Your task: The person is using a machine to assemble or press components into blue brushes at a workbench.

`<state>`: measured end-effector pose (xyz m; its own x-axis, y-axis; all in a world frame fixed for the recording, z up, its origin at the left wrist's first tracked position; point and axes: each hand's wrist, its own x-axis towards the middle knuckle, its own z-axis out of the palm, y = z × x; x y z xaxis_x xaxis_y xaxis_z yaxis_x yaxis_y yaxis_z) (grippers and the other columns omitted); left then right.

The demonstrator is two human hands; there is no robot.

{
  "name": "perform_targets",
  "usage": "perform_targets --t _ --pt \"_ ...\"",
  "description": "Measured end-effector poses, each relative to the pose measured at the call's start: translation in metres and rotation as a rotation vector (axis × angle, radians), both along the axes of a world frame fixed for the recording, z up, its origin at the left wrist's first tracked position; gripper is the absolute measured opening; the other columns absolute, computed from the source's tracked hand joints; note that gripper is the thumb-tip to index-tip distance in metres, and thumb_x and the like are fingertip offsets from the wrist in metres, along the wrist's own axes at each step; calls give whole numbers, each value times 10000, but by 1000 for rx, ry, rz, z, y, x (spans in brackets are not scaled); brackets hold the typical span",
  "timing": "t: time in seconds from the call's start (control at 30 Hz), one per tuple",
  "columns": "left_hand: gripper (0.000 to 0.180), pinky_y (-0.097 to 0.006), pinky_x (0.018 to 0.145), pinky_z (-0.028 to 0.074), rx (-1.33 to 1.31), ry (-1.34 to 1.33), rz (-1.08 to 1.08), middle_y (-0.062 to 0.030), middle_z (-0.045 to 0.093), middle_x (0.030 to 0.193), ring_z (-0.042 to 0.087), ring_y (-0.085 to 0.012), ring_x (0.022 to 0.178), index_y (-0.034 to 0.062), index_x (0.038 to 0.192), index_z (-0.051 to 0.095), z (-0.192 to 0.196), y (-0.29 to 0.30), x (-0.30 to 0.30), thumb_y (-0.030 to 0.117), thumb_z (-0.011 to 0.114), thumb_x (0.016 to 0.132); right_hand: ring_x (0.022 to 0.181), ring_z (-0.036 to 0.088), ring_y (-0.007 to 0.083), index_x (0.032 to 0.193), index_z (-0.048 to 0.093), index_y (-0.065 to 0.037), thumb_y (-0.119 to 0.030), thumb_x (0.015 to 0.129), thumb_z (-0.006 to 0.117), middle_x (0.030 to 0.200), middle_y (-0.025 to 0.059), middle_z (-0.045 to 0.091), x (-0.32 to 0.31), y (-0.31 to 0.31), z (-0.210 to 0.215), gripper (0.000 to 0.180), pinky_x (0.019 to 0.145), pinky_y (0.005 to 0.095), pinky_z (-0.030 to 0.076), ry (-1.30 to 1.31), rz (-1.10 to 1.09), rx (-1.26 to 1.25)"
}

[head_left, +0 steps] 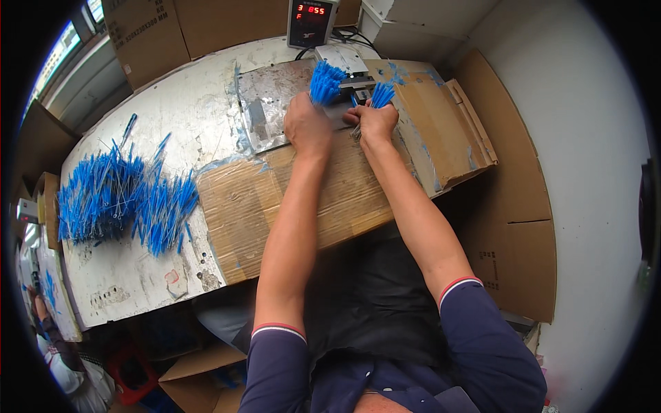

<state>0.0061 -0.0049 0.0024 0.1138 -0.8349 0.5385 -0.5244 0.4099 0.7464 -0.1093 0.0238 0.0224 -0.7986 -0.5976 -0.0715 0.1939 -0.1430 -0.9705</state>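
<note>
My left hand (308, 127), partly blurred, is closed around a thick bunch of thin wire pieces with blue ends (326, 82), the blue ends pointing up and away from me. To its right, my right hand (376, 124) grips a smaller bunch of the same blue-ended wires (383, 95); some grey wire ends stick out below its fingers. The fingertips of the right hand are beside a small machine (357, 88) with a dark metal front. Exactly what lies between those fingertips is hidden.
A display box (311, 24) with red lit digits stands behind the machine. Two large heaps of blue-ended wires (103, 193) lie at left on the worn white table (141, 292). Cardboard (237, 203) covers the table's front edge and right side. At far left another person (65, 372) sits.
</note>
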Motion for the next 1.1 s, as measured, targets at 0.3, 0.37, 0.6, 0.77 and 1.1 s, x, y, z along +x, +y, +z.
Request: perform_targets --t 0.3,0.37,0.6,0.77,1.1 --pt "178 -493 826 472 -65 -21 21 -181 667 962 629 -403 947 48 1007 637 1 1 -2 48 667 832 607 700 286 875 492 44 208 784 568 837 123 590 -1 -2 5 202 474 378 621 -40 -12 28" --pt "177 -486 840 462 -98 -43 34 -179 665 972 623 -398 963 50 1008 638 1 1 -3 53 662 834 606 699 285 877 496 34 202 785 571 826 121 591 -2 0 8 205 472 379 616 -51 -16 15" --pt "151 -496 817 452 17 -91 -95 -172 679 970 635 -401 948 59 987 645 2 4 -1 67 653 836 640 704 311 945 560 19 96 831 617 854 145 643 -7 13 15 149 536 415 623 -274 121 -56" --pt "150 -513 796 461 50 -163 -134 -181 693 947 652 -416 914 52 981 642 2 4 -1 57 648 831 686 711 314 1004 607 37 59 859 645 892 157 666 -9 28 3 151 631 451 651 -279 231 -122" --pt "169 -514 802 468 46 -161 -141 -180 693 944 655 -412 914 48 981 646 8 7 1 27 617 816 617 690 246 944 564 39 97 824 683 818 148 675 -8 40 13 179 547 389 628 -223 201 -4"
